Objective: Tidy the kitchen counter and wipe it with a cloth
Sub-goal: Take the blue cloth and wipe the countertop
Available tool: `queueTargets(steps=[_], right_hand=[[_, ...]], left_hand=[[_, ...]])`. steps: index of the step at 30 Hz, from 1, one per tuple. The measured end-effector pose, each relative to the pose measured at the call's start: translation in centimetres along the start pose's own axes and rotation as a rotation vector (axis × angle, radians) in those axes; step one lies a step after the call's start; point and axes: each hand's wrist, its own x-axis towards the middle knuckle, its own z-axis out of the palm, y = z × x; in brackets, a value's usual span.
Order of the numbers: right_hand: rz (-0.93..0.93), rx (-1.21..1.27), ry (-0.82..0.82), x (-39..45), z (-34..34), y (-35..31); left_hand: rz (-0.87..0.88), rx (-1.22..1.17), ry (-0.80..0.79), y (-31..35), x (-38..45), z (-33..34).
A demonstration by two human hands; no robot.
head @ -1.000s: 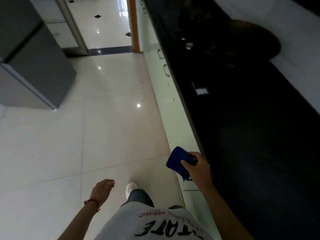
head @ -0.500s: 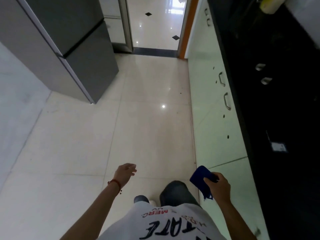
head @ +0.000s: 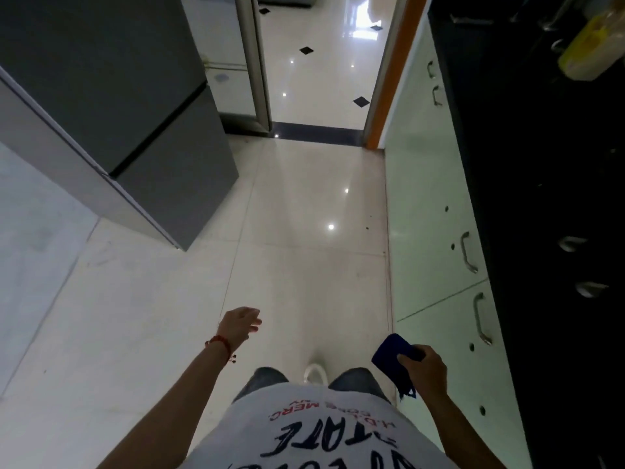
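Note:
My right hand grips a dark blue cloth, held low beside my hip, in front of the pale cabinet fronts. The cloth hangs off the floor, left of the black counter that runs down the right side. My left hand hangs over the floor tiles with fingers apart and nothing in it; a red thread circles its wrist.
A yellowish plastic container lies on the counter at the far top right. A grey fridge stands at the left. An open doorway lies ahead. Metal handles stick out of the cabinet doors.
The view has swung left and away from the counter toward the floor and doorway. My right hand keeps the cloth; my left hand has lifted slightly forward.

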Motion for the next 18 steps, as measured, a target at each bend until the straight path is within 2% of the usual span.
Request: queueTargets(steps=[9,13,18], right_hand=[[-0.073,-0.011,-0.060,12.6,3.1,-16.7],[-0.027,0.028,-0.049,17.6,4.3,-22.7],[0.049,0.073,0.025,22.9,4.4,-29.0]], left_hand=[[-0.244,-0.058,0.109,4.2,10.5,-4.4],[-0.267,-0.040,0.085,9.5,16.5,-5.9],[-0.226,0.063,-0.002,19.8,23.7,-6.2]])
